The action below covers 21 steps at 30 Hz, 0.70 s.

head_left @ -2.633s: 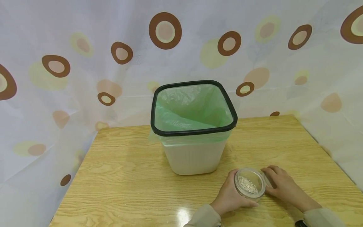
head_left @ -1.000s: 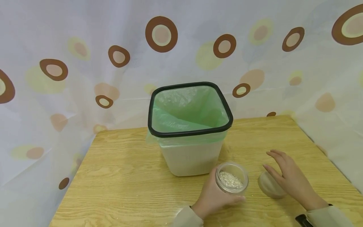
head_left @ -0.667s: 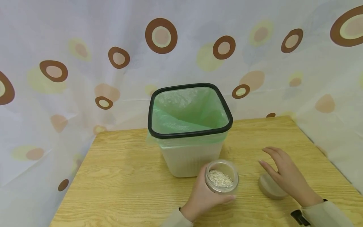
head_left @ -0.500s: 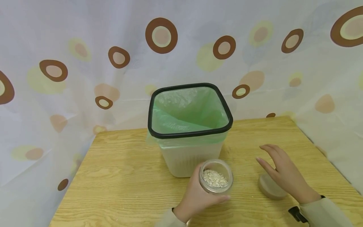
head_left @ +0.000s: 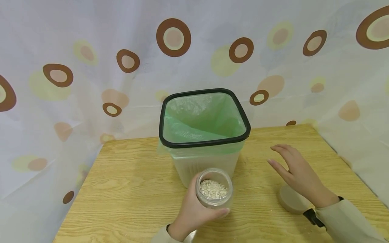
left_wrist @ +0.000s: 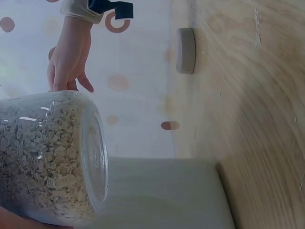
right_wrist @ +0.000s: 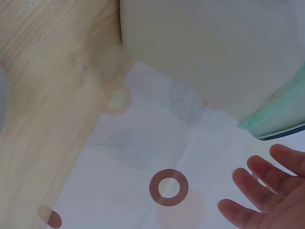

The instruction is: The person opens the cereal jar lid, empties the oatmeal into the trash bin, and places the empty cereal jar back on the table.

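My left hand point(head_left: 194, 209) grips a clear glass jar point(head_left: 214, 189) from its left side, thumb across the front. The jar has no lid on, and pale rolled oats point(left_wrist: 52, 157) show inside it. It is held above the table, in front of the white bin point(head_left: 199, 165). To the right, my right hand point(head_left: 296, 172) hovers with its fingers loosely spread and holds nothing. Below that wrist a round beige lid point(head_left: 291, 199) lies on the table; the left wrist view shows the lid point(left_wrist: 187, 50) apart from both hands.
The bin's black rim point(head_left: 206, 143) holds a green plastic liner point(head_left: 209, 118), folded partly over the outside. The bin stands on a wooden table point(head_left: 130, 189). Behind and beside the table hangs a white sheet point(head_left: 91, 27) with brown and yellow spots.
The left hand has carried the jar leftward, to in front of the bin. The right hand has come away from the jar and risen, and the lid now lies in view on the table.
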### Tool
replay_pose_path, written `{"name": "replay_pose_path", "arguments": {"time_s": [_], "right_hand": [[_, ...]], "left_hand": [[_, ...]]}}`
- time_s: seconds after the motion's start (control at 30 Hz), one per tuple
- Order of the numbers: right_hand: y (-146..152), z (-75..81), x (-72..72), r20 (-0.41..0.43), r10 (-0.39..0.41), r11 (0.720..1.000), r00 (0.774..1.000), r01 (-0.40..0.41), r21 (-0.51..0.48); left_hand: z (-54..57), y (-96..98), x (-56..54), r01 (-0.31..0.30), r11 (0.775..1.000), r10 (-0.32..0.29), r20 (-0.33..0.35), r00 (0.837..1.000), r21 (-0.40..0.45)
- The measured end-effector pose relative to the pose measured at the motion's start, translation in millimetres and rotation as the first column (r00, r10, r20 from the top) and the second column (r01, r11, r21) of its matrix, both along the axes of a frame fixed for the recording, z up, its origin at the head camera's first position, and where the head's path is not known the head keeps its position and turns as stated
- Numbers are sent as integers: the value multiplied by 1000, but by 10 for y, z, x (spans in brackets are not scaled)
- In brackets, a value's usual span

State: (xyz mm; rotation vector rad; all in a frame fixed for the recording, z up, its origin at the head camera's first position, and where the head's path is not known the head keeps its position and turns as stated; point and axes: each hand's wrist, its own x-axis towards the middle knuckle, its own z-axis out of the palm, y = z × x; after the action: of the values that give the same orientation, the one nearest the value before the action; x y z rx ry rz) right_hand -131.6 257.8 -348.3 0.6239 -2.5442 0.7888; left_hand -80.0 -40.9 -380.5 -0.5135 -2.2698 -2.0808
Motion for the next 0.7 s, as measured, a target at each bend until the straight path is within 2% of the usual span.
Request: {"name": "replay_pose_path", "arguments": {"time_s": [0.13, 0.7], "right_hand": [[-22, 38, -16, -40, 13, 1000, 999, -13, 1], [-222, 288, -88, 13, 64, 997, 998, -64, -45]], "left_hand": [[49, -70, 8, -28, 1000, 28, -9, 1000, -1], [155, -318, 83, -138, 990, 137, -39, 990, -19]]}}
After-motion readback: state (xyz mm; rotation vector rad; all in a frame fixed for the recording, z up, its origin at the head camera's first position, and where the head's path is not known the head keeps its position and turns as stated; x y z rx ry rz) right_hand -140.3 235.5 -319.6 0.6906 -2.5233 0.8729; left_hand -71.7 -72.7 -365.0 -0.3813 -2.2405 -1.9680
